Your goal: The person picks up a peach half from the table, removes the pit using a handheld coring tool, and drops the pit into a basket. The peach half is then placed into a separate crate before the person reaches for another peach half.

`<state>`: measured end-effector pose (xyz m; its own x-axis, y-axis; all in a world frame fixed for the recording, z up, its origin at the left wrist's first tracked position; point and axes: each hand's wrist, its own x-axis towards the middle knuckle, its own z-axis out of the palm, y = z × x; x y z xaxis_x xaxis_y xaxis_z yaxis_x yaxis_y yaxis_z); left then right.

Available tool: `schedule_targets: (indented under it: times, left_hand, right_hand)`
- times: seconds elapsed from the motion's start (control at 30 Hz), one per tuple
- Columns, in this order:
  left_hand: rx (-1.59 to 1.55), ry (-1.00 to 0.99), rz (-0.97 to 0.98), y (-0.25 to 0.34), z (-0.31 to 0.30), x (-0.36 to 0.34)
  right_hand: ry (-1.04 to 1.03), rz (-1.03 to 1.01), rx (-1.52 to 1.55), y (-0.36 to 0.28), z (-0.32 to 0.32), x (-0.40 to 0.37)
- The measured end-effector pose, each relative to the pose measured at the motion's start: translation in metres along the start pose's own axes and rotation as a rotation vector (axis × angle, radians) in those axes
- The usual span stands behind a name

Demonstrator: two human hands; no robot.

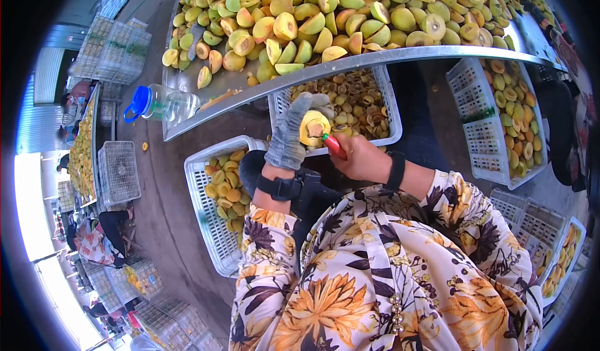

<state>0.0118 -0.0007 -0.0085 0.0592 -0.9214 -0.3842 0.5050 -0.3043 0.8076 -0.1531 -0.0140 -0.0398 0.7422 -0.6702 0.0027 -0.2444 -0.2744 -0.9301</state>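
Observation:
My left hand [289,132], in a grey glove, holds a halved yellow fruit [314,128] with its cut face and brown centre turned up. My bare right hand [362,159] grips a small tool with a red handle [335,146] and a green collar, its tip at the fruit's centre. Both hands are over the near edge of a white crate [392,110] holding brownish fruit pieces [356,101]. Beyond them, a metal table [234,79] bears a large heap of halved fruit [300,20].
A water bottle [165,103] with a blue cap lies at the table's left corner. White crates of fruit stand at my left [209,226] and right [478,120], with more at the lower right [531,226]. Stacked crates and a seated person [103,238] are at far left.

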Motion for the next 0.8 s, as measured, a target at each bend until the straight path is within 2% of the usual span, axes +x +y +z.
schedule_targets:
  times: [0.03, 0.07, 0.1, 0.17, 0.2, 0.23, 0.3, 0.4, 0.47, 0.5, 0.57, 0.6, 0.67, 0.7, 0.77, 0.8]
  left_hand:
    - [-0.083, -0.024, 0.022, 0.004, 0.003, -0.004]
    - [-0.068, 0.063, 0.152, -0.01, 0.004, 0.0]
    - [-0.068, 0.065, 0.151, -0.015, 0.008, 0.001]
    - [-0.337, 0.217, 0.248, -0.021, 0.013, 0.002]
    - [-0.334, 0.208, 0.301, -0.025, 0.009, 0.007]
    - [-0.336, 0.212, 0.302, -0.027, 0.003, 0.009]
    - [-0.229, 0.195, 0.153, -0.025, -0.004, 0.01]
    - [-0.259, 0.174, 0.125, -0.025, 0.006, 0.006]
    - [-0.227, 0.226, 0.156, -0.022, 0.019, -0.001]
    - [-0.193, 0.273, 0.186, -0.022, 0.021, -0.003]
    - [-0.239, 0.252, 0.216, -0.024, 0.017, -0.004]
    - [-0.22, 0.187, 0.184, -0.027, 0.012, -0.001]
    - [-0.095, 0.028, 0.135, -0.037, -0.012, 0.009]
    - [-0.103, 0.038, 0.137, -0.032, -0.01, 0.007]
    - [-0.167, -0.057, -0.053, -0.014, -0.003, 0.001]
    - [-0.128, -0.07, 0.019, -0.016, -0.001, 0.002]
  right_hand:
    - [0.032, -0.021, 0.033, -0.002, -0.002, 0.002]
    - [0.023, -0.04, 0.057, -0.004, -0.005, 0.005]
    - [0.021, -0.039, 0.059, -0.004, -0.004, 0.004]
    - [0.013, -0.033, -0.028, -0.004, -0.004, 0.003]
    - [0.005, -0.034, -0.028, -0.005, -0.004, 0.002]
    - [-0.009, -0.043, -0.064, -0.006, -0.005, 0.001]
    - [-0.021, -0.052, -0.101, -0.006, -0.005, 0.0]
    - [-0.041, -0.053, -0.018, -0.017, -0.005, -0.002]
    - [-0.274, 0.415, 0.292, -0.046, -0.017, -0.003]
    - [-0.28, 0.416, 0.292, -0.044, -0.016, -0.004]
    - [-0.314, 0.374, 0.472, -0.038, -0.014, -0.007]
    - [-0.325, 0.376, 0.468, -0.036, -0.012, -0.008]
    - [-0.25, 0.331, 0.222, -0.035, -0.009, -0.01]
    - [-0.263, 0.333, 0.22, -0.036, -0.007, -0.011]
    - [-0.259, 0.378, 0.284, -0.042, -0.007, -0.01]
    - [-0.272, 0.374, 0.279, -0.044, -0.008, -0.009]
